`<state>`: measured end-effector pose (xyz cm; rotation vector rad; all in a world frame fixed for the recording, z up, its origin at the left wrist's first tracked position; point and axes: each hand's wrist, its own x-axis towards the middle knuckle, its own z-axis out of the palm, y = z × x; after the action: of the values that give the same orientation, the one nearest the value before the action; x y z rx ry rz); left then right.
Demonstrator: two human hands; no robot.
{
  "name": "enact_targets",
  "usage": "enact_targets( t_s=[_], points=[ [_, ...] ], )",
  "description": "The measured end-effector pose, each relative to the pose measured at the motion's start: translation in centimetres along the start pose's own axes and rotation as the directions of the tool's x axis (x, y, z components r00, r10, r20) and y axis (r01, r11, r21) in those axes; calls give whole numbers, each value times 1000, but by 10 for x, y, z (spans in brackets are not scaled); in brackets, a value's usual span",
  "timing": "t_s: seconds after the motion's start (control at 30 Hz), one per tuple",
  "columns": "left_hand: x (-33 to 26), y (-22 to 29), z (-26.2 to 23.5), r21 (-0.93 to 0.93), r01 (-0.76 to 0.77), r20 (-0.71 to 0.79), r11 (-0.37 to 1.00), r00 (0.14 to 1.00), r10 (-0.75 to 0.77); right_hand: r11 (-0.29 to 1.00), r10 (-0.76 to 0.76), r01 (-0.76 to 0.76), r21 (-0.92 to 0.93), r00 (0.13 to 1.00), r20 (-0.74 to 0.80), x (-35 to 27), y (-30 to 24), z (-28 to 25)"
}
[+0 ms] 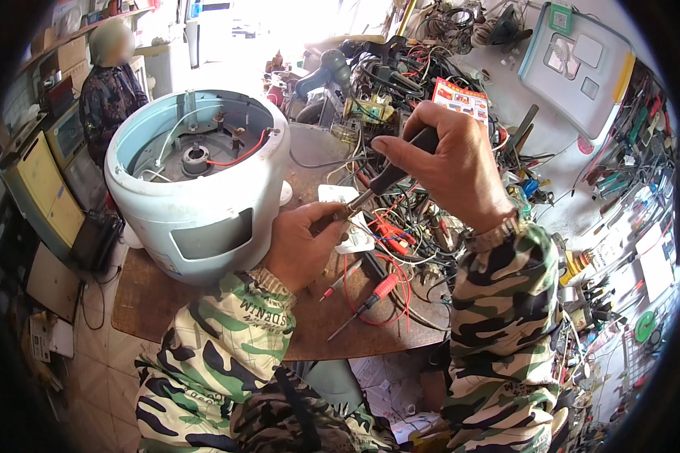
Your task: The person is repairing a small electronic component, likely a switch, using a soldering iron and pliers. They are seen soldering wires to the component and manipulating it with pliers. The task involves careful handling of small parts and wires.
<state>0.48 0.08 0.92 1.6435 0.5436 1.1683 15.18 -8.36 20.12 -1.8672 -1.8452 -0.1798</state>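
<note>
My right hand [453, 158] is closed round the dark handle of a screwdriver [389, 180], held slanting down to the left above the workbench. The tool's metal shaft runs to the fingertips of my left hand [302, 238]. Those fingers pinch at the shaft's lower end, around a small dark piece that I cannot make out. Just left of that hand stands a white round appliance body [196, 204] with an open top. Inside it show a grey metal base, a central ring, and red and white wires. Under the tool lies a white plastic piece [355, 240], partly covered by my fingers.
On the wooden bench [310, 325] lie red and black test probes [378, 291] with leads. A tangled heap of cables and tools [400, 83] fills the right and back. A white panel [578, 68] leans at the far right. Another person [109, 94] stands at the back left.
</note>
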Motion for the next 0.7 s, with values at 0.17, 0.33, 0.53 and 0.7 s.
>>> enact_targets(
  t_s=[0.17,0.33,0.53,0.7],
  points=[
    [-1,0,1,-56,55,6,997,998,-55,857,-222,210,470,975,-30,-3,19,8],
    [-2,6,3,-67,34,-1,997,999,-34,975,-130,129,184,991,-2,-3,9,-3],
    [-1,-3,15,-87,5,35,996,999,-2,920,-161,150,362,987,1,-11,24,-3],
    [0,6,3,-84,58,10,995,998,-57,851,-237,223,475,971,-31,-4,22,-1]
  ],
)
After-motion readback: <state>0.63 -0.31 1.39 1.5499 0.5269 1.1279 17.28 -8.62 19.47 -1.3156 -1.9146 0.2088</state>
